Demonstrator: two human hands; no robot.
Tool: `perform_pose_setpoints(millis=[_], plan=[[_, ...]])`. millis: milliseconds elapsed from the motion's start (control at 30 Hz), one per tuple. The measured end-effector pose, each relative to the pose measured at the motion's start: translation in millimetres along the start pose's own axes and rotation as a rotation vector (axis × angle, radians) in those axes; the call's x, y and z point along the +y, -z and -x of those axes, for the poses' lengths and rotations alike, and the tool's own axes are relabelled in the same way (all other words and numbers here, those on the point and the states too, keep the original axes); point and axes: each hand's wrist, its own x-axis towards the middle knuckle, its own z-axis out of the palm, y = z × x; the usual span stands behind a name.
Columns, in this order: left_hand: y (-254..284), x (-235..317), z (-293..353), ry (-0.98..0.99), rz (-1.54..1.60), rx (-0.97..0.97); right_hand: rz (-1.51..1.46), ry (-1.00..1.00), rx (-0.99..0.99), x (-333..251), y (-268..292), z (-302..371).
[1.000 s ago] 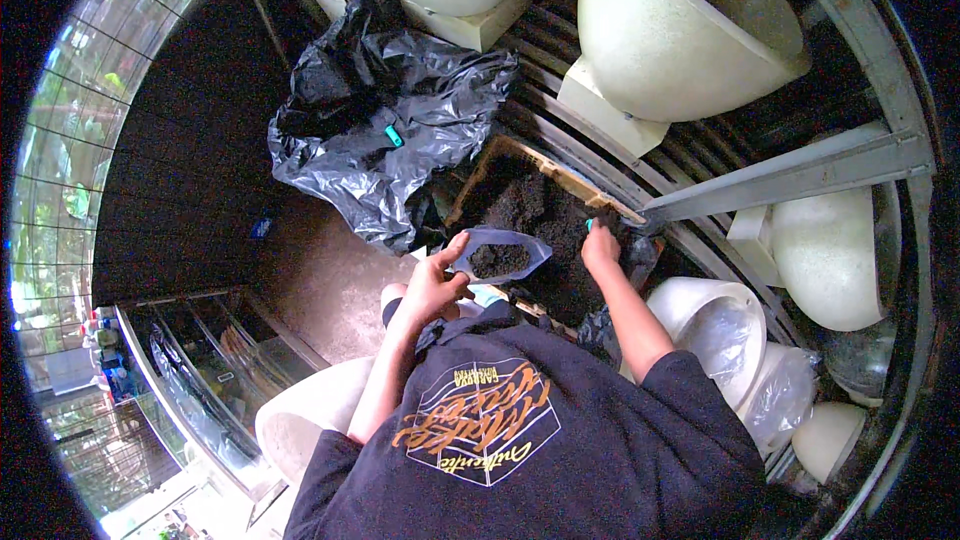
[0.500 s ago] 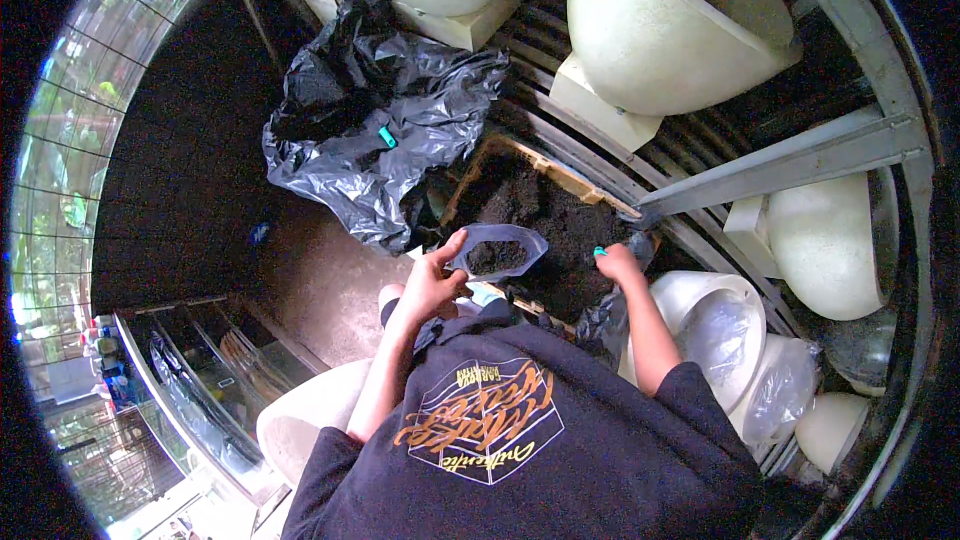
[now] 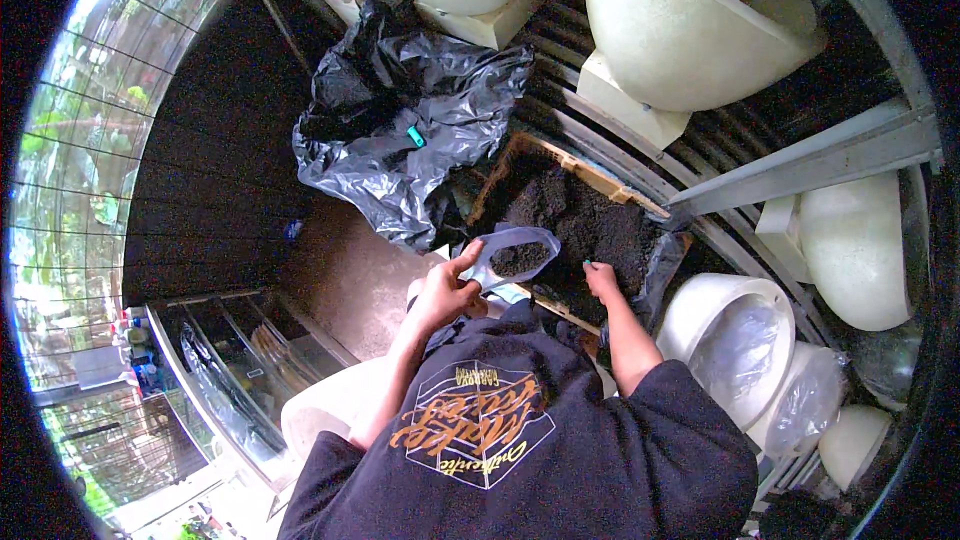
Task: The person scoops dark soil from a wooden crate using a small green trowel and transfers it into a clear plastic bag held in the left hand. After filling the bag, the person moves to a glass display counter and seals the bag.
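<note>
My left hand [image 3: 445, 292] grips a translucent plastic bag [image 3: 512, 237] by its near left side, the thumb stretched along its edge. The bag's mouth is spread wide, and dark soil [image 3: 520, 259] lies inside. My right hand [image 3: 602, 280] is closed over the near side of a crate [image 3: 592, 176] full of loose dark soil [image 3: 570, 208]. A small teal end of something pokes from its fingers; the rest is hidden in the fist or soil.
Left of the crate a crumpled black plastic sheet [image 3: 370, 155] carries a small teal object [image 3: 416, 136]. Large cream pots [image 3: 690, 30] sit on slatted racks beyond. A metal beam [image 3: 800, 165] crosses at right, above a white pot [image 3: 690, 315] and clear plastic bags [image 3: 805, 415].
My right hand has moved left and slightly down over the soil, toward the plastic bag. My left hand still holds the bag, whose mouth is now tilted up more to the right.
</note>
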Motion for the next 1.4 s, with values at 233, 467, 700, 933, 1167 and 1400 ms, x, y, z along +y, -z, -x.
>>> perform_pose_setpoints(millis=[233,467,700,933,1167,1400], plan=[[-2,14,-6,-0.003,-0.1,0.024,0.101,0.243,0.0,-36,11,15],[-4,19,-7,0.03,-0.072,0.013,0.096,0.017,0.027,-25,-7,-10],[-7,21,-7,0.081,-0.083,0.014,0.131,0.074,-0.04,-45,4,16],[-7,8,-7,-0.031,-0.132,0.051,0.028,0.029,-0.027,-17,-7,0],[-7,19,-10,-0.085,-0.129,0.057,-0.231,-0.173,-0.142,-63,9,15],[-11,43,-18,-0.044,0.03,0.003,-0.274,-0.159,-0.219,-80,66,45]])
